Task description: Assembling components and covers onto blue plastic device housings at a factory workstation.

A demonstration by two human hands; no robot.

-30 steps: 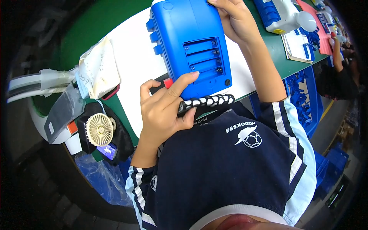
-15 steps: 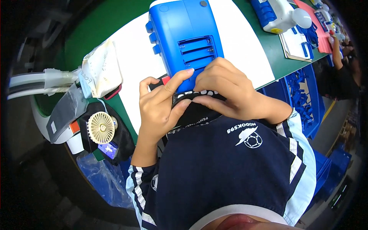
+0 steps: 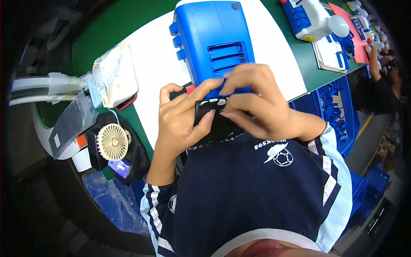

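Observation:
A blue plastic housing [image 3: 214, 25] lies on the white sheet in front of me, its open battery compartment [image 3: 227, 55] facing up with bare slots and metal contacts. At its near end, my left hand [image 3: 182, 111] pinches a black strip with white round dots [image 3: 205, 103] between thumb and fingers; its index finger reaches along the housing's near edge. My right hand [image 3: 261, 100] is curled at the strip's right end, partly over the compartment. Its thumb and fingertips come close together there, and whatever they hold is too small to make out. A small red patch [image 3: 190, 89] shows beside my left fingers.
A white sheet [image 3: 158, 51] covers part of the green table. Left are a paper-covered bag [image 3: 113, 75], a small cream fan [image 3: 113, 142] and a black pouch [image 3: 139, 150]. Right stand a blue-and-white device [image 3: 314, 19], a notebook [image 3: 329, 53] and a blue bin [image 3: 353, 115] of blue parts.
The housing has shifted slightly right and down. My right hand has lifted and curled away from the strip's middle, while my left hand keeps its hold; fewer white dots show.

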